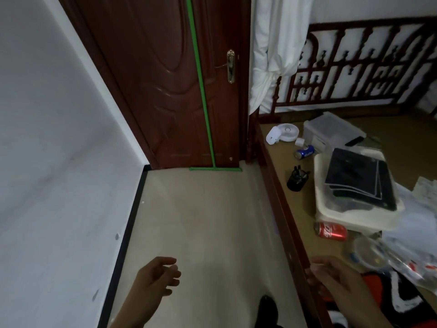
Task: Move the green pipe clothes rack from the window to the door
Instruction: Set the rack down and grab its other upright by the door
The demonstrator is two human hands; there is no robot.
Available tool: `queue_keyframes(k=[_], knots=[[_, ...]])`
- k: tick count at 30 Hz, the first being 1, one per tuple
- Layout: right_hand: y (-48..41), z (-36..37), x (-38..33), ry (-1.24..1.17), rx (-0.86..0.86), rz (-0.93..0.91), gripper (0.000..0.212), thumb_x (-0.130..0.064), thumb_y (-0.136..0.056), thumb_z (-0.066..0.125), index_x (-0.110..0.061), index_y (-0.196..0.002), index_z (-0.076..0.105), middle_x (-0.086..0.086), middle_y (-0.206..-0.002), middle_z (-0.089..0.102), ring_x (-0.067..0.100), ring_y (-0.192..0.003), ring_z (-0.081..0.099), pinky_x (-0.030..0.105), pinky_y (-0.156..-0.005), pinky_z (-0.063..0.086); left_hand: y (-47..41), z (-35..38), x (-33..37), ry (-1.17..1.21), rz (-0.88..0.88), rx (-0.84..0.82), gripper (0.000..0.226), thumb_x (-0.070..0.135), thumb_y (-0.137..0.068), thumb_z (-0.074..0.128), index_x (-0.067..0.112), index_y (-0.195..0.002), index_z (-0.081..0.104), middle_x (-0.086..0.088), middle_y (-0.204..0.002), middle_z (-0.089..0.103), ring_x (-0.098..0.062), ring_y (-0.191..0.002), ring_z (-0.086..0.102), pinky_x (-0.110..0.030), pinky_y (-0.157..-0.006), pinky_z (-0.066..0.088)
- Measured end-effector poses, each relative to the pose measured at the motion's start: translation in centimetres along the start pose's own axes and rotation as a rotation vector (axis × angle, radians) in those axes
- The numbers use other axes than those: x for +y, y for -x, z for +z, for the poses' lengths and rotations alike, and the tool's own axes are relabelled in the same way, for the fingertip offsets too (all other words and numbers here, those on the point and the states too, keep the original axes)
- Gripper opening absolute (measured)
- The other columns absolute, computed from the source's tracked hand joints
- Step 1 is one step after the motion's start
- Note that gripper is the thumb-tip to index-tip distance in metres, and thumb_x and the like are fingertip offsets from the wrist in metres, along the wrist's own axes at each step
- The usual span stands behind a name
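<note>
Both hands were nearest, low in the head view: left hand (158, 276) loose, fingers curled, grasping nothing; right hand (331, 278) relaxed and free too, over the bed's wooden edge (279, 197). Green rack (203, 100) stood upright against the door (151, 74), its base bar on the floor (201, 221). Red can (330, 231) lay on the bed.

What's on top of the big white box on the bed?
A dark, flat folded thing lies on the white box. The lid hides most of what is inside the box.
</note>
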State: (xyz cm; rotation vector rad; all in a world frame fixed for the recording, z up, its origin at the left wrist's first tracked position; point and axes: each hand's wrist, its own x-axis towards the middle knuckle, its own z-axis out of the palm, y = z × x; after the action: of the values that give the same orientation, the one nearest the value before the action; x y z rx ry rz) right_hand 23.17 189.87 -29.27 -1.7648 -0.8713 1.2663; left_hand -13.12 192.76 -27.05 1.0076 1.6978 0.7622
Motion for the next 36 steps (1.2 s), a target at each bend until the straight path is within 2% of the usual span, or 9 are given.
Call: queue_keyframes(k=[7, 13, 16, 20, 23, 25, 28, 31, 36], knots=[[-14.8, 2.7, -10.7, 0.138, -0.182, -0.120, 0.011, -0.005, -0.087, 0.064, -0.014, -0.094, 0.067, 0.008, -0.080, 0.077, 0.014, -0.069, 0.073, 0.014, -0.053, 0.051, -9.8, 1.4, 8.1, 0.060, 0.027, 0.122, 0.012, 0.007, -0.089, 0.059, 0.014, -0.092, 0.068, -0.005, -0.074, 0.078, -0.026, -0.074, 0.071, -0.034, -0.065, 0.054], [-25.9, 7.1, -16.4, 0.210, -0.285, -0.137, 0.009, -0.013, -0.087, 0.065, -0.020, -0.092, 0.068, 0.009, -0.083, 0.077, 0.025, -0.081, 0.072, 0.035, -0.071, 0.054, -18.9, 0.6, 10.2, 0.125, -0.075, 0.185, 0.012, 0.003, -0.089, 0.058, 0.007, -0.093, 0.068, -0.013, -0.073, 0.077, -0.035, -0.078, 0.071, -0.039, -0.066, 0.053], [-31.6, 9.9, -18.4, 0.214, -0.288, -0.142, 0.009, -0.008, -0.087, 0.064, -0.014, -0.093, 0.067, 0.016, -0.083, 0.075, 0.031, -0.080, 0.070, 0.035, -0.066, 0.052, -25.4, -0.3, 12.0, 0.151, -0.093, 0.203, 0.012, 0.002, -0.089, 0.057, 0.003, -0.094, 0.068, -0.015, -0.073, 0.076, -0.035, -0.076, 0.070, -0.038, -0.065, 0.052], [-39.4, 13.6, -23.0, 0.207, -0.237, -0.181, 0.010, -0.004, -0.086, 0.064, -0.007, -0.095, 0.067, 0.013, -0.077, 0.075, 0.012, -0.063, 0.069, 0.033, -0.061, 0.052, -35.4, -1.4, 17.1, 0.163, -0.058, 0.193, 0.011, 0.000, -0.088, 0.057, 0.002, -0.094, 0.066, -0.009, -0.064, 0.074, -0.032, -0.069, 0.066, -0.035, -0.063, 0.049], [-44.3, 16.4, -27.9, 0.192, -0.252, -0.247, 0.011, -0.005, -0.086, 0.064, -0.014, -0.092, 0.068, 0.012, -0.076, 0.075, 0.022, -0.071, 0.070, 0.036, -0.065, 0.054, -42.0, -2.2, 22.6, 0.151, 0.021, 0.150, 0.011, 0.003, -0.089, 0.057, 0.005, -0.095, 0.066, -0.010, -0.070, 0.074, -0.028, -0.070, 0.067, -0.034, -0.061, 0.049], [-47.1, 18.3, -30.9, 0.188, -0.273, -0.300, 0.013, -0.004, -0.086, 0.064, -0.015, -0.093, 0.067, 0.018, -0.078, 0.072, 0.029, -0.076, 0.067, 0.030, -0.065, 0.053, -45.9, -2.8, 25.9, 0.108, 0.064, 0.140, 0.011, 0.007, -0.090, 0.057, 0.010, -0.096, 0.066, -0.010, -0.074, 0.075, -0.027, -0.073, 0.070, -0.033, -0.064, 0.051], [-51.5, 20.9, -34.9, 0.183, -0.299, -0.344, 0.013, -0.004, -0.088, 0.063, -0.015, -0.095, 0.066, 0.018, -0.080, 0.072, 0.020, -0.072, 0.068, 0.013, -0.057, 0.049, -50.6, -3.3, 30.6, 0.036, 0.132, 0.122, 0.011, 0.014, -0.091, 0.057, 0.018, -0.096, 0.066, -0.008, -0.079, 0.076, -0.024, -0.078, 0.072, -0.033, -0.068, 0.055], [-56.8, 23.2, -38.6, 0.183, -0.335, -0.350, 0.014, -0.003, -0.087, 0.063, -0.013, -0.096, 0.066, 0.015, -0.080, 0.074, 0.018, -0.072, 0.070, 0.010, -0.055, 0.049, -54.8, -3.5, 34.5, 0.000, 0.198, 0.141, 0.012, 0.016, -0.092, 0.056, 0.022, -0.095, 0.066, -0.007, -0.085, 0.076, -0.019, -0.079, 0.073, -0.035, -0.073, 0.057], [-67.1, 26.4, -46.3, 0.254, -0.412, -0.477, 0.014, -0.020, -0.089, 0.063, -0.030, -0.099, 0.064, -0.001, -0.091, 0.074, 0.008, -0.084, 0.070, 0.028, -0.070, 0.055, -61.9, -3.2, 41.1, 0.012, 0.257, 0.240, 0.013, 0.015, -0.090, 0.059, 0.017, -0.096, 0.069, -0.002, -0.080, 0.076, -0.013, -0.075, 0.071, -0.026, -0.069, 0.056]])
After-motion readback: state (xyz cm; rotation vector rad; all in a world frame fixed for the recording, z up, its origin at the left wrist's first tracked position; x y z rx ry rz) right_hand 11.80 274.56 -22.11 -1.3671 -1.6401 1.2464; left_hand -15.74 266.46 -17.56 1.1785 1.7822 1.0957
